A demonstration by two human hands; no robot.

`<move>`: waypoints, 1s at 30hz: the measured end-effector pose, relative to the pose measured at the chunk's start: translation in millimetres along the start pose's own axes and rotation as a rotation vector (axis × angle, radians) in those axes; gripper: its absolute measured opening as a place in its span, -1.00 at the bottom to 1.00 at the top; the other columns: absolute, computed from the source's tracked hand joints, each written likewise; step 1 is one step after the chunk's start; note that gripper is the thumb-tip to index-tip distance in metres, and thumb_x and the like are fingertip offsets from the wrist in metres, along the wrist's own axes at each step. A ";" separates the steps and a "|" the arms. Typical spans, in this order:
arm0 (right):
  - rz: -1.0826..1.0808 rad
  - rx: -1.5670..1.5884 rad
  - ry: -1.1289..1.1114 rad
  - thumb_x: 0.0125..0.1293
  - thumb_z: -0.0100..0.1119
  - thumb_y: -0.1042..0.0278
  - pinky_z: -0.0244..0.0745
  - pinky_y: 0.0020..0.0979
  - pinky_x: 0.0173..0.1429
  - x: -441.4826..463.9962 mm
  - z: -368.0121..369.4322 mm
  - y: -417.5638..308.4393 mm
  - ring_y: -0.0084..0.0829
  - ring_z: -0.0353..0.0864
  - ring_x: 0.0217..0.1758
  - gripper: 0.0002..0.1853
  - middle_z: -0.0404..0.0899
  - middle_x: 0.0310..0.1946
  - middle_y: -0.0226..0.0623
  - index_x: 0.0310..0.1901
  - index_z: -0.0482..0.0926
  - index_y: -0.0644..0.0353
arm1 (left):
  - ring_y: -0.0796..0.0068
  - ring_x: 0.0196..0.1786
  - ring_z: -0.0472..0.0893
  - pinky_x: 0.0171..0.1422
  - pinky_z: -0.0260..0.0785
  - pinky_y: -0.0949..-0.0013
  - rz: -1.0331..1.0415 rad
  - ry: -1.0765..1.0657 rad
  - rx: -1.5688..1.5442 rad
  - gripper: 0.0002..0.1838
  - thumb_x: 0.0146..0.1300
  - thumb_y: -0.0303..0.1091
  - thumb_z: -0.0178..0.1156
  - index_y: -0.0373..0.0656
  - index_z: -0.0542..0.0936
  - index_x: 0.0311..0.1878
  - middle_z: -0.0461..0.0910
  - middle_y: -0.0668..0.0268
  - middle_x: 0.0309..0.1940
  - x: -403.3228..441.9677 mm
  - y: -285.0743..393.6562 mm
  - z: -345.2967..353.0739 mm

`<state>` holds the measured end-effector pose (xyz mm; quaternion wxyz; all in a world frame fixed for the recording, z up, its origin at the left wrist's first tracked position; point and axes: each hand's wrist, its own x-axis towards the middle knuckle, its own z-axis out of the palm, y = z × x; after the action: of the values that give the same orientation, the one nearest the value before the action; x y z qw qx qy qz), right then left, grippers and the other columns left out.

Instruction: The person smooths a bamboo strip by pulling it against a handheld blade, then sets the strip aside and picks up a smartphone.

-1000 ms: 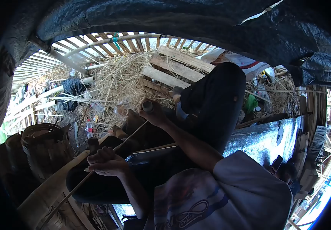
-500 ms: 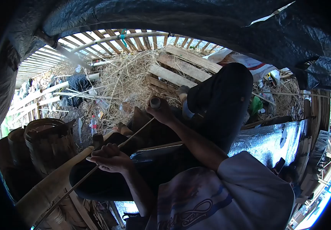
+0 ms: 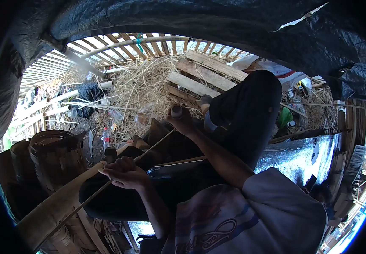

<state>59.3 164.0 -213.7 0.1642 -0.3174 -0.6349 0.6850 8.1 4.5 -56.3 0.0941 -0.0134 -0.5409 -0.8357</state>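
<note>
My left hand (image 3: 126,172) is closed around a long thin bamboo strip (image 3: 83,206), which slants from the lower left up toward my right hand. My right hand (image 3: 182,120) is wrapped around a tool with a round-ended handle (image 3: 176,111); its blade or working end is hidden. The strip's upper end reaches just below the right fist, and whether the two touch is unclear. Under the left hand and the strip lies a wide split bamboo piece (image 3: 60,202). A dark upright handle-like piece (image 3: 111,154) stands near its upper end.
Woven bamboo baskets (image 3: 56,158) stand at left. Ahead lie straw (image 3: 142,86), wooden slats (image 3: 191,84) and a plastic bottle (image 3: 106,137). My raised knee (image 3: 261,91) is at right, beside a shiny silver sheet (image 3: 297,156). Dark plastic sheeting (image 3: 183,19) hangs overhead.
The whole view has shifted slightly right. My left fingers have curled more tightly around the strip. The right hand keeps its grip on the handle, which tilts a little differently.
</note>
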 end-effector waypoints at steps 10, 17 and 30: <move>-0.034 -0.021 0.058 -0.07 0.21 0.40 0.43 -0.38 -0.37 0.1 -0.1 -4.0 -0.45 0.54 -0.51 -0.88 0.53 -0.61 -0.28 -0.51 0.49 0.21 | 0.75 -0.75 -0.13 -0.66 -0.29 0.53 0.015 -0.050 -0.042 -0.51 0.45 -0.06 -0.24 0.04 0.03 -0.64 -0.09 0.56 -0.80 3.5 -3.4 -2.1; 0.049 0.015 0.052 -0.07 0.21 0.35 0.43 -0.38 -0.36 0.7 -1.1 -6.5 -0.48 0.54 -0.51 -0.85 0.52 -0.61 -0.30 -0.53 0.48 0.22 | 0.76 -0.75 -0.13 -0.67 -0.29 0.53 0.013 -0.056 -0.056 -0.54 0.46 -0.10 -0.23 0.01 0.06 -0.61 -0.09 0.56 -0.79 3.8 -2.8 -0.4; -0.199 -0.144 -0.047 0.06 0.20 0.46 0.37 -0.51 -0.44 -14.7 5.4 -15.9 -0.66 0.50 -0.52 -0.87 0.46 -0.63 -0.46 -0.50 0.42 0.17 | 0.76 -0.75 -0.11 -0.68 -0.27 0.54 0.032 -0.113 -0.071 -0.51 0.45 -0.04 -0.25 0.03 0.04 -0.63 -0.08 0.57 -0.79 4.6 -4.9 -2.9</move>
<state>64.0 152.8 -194.9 0.1933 -0.2477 -0.7144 0.6252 3.0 3.2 -61.3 0.0763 -0.0728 -0.5153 -0.8505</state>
